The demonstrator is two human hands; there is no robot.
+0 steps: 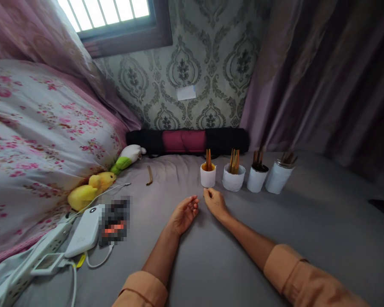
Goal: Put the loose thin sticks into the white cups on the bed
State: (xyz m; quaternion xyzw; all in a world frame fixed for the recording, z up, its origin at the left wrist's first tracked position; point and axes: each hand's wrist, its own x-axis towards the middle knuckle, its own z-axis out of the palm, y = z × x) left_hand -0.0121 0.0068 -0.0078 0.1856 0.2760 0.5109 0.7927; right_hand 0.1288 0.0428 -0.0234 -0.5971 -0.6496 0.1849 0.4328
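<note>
The nearest white cup (208,176), with brown sticks (208,160) standing in it, sits on the grey bed (307,226) toward its far edge, leftmost in a row. I see my right hand (215,203) just in front of it, fingers (207,195) drawn narrow on the sheet, nothing visible in them. My left hand (184,214) lies beside it, palm up, fingers loosely wide and empty. Three more cups (233,178) run rightward. A loose stick (149,175) lies well apart to the left, and a power bank (83,232) lies near the bed's left edge.

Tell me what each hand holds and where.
Nothing visible: left hand lies open on the sheet; right hand rests by the nearest cup, grip empty.
</note>
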